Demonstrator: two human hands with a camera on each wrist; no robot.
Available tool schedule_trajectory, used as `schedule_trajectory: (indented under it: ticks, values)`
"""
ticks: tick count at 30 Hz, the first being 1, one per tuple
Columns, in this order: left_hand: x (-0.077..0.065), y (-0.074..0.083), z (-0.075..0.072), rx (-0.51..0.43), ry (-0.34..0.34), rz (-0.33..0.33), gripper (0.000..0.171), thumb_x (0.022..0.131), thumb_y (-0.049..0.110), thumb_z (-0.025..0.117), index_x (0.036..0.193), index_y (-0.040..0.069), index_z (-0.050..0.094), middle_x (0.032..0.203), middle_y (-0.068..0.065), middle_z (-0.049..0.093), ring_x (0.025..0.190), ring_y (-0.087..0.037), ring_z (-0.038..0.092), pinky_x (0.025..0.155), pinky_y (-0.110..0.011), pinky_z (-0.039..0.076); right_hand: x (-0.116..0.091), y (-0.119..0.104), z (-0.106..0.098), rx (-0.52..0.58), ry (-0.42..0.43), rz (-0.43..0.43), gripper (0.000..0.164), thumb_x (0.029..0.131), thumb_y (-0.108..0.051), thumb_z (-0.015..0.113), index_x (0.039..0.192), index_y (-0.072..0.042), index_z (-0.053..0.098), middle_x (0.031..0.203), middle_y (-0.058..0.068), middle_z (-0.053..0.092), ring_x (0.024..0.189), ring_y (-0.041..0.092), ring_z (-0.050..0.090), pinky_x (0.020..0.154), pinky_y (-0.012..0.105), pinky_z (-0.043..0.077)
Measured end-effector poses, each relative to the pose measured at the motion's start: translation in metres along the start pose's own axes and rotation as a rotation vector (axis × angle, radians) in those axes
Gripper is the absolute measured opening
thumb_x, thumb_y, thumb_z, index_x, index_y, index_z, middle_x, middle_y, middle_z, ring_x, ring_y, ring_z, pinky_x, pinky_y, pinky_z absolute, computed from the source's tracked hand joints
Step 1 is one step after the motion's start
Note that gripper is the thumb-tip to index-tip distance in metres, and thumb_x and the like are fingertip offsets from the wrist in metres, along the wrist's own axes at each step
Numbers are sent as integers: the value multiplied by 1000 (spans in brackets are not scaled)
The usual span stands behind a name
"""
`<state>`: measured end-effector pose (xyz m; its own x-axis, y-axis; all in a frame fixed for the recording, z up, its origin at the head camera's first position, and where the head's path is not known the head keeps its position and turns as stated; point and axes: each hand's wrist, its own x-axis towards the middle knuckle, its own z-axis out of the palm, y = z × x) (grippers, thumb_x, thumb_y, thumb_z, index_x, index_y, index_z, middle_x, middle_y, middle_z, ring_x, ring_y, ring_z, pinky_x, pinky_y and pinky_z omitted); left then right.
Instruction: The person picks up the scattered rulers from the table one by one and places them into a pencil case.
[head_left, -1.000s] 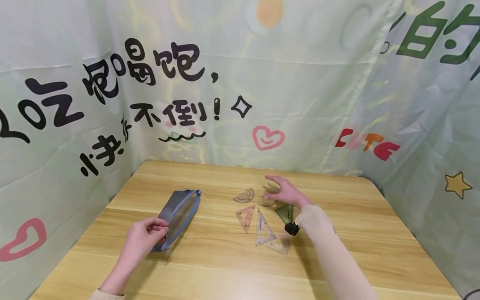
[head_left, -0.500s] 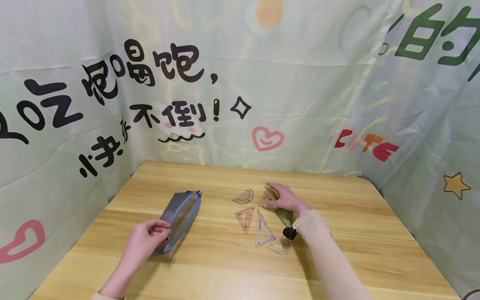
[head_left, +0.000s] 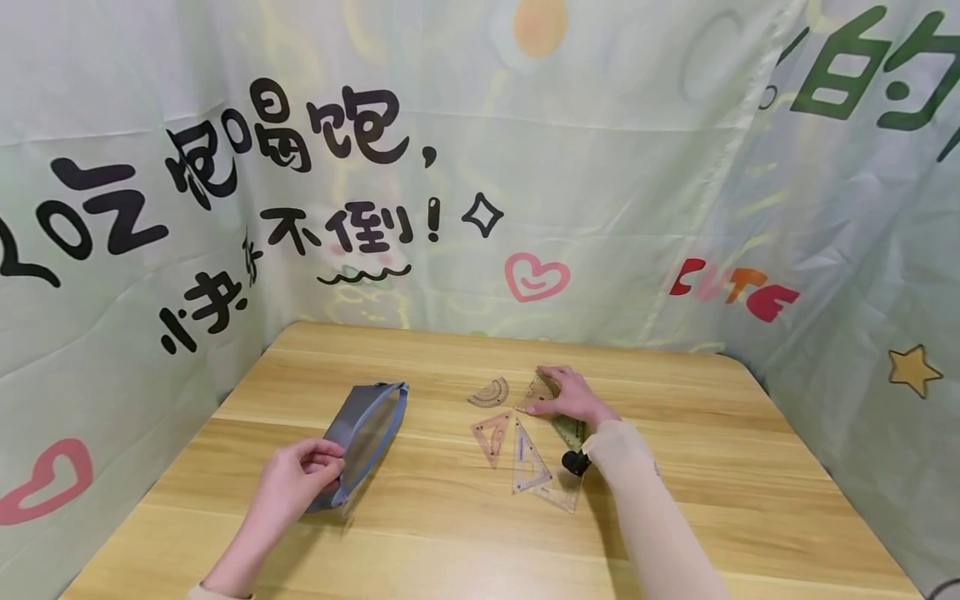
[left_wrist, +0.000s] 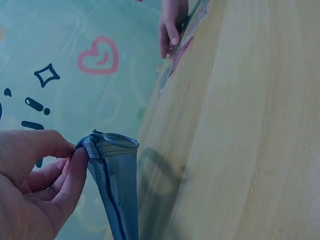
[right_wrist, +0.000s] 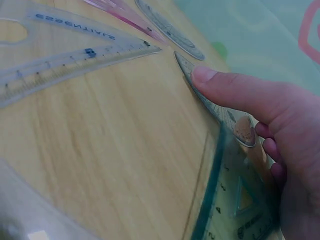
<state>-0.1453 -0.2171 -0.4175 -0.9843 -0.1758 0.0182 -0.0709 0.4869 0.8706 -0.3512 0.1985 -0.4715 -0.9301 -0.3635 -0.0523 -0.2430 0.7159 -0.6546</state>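
Observation:
On the left, a grey-blue zipper pouch [head_left: 352, 421] stands with its zipped mouth gaping. My left hand [head_left: 292, 475] pinches its near rim between thumb and fingers; the left wrist view shows the zipper end [left_wrist: 102, 145] beside the fingertips. My right hand [head_left: 573, 396] holds a clear protractor [right_wrist: 225, 117], thumb on its face and fingers curled behind, its upper edge tilted up. A green set square [right_wrist: 220, 200] lies just below that hand, partly hidden by it. Close by is a second clear protractor [head_left: 491, 393].
A pink set square [head_left: 484, 442], a clear set square with blue print [head_left: 525, 481] and another clear one [head_left: 564, 497] lie mid-table. The wooden table [head_left: 420, 533] is bordered by a printed curtain [head_left: 600, 192] at the back and sides.
My right hand has come down onto the protractor and closed its thumb and fingers on it, tilting it up. My left hand and the pouch have shifted slightly right.

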Motion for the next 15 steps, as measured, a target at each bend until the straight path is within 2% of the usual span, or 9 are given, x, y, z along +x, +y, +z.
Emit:
schedule_trajectory:
  ticks: [6,15]
  values:
    - [0,-2,0,-6,3,-4,21,84,0,68,104,-7,69,89,-14,71,69,-5,65,63,-19,60,2,0,0,21,5,18,94,73,-44,84,151,-13,40,152,19,32,141,41,28,115,65,30]
    - [0,-1,0,-9,-10,4,22,85,1,69,104,-9,68,88,-14,71,69,-5,64,62,-19,60,2,-1,-4,-11,-27,14,92,75,-41,84,150,-9,40,150,23,32,139,43,27,114,64,31]
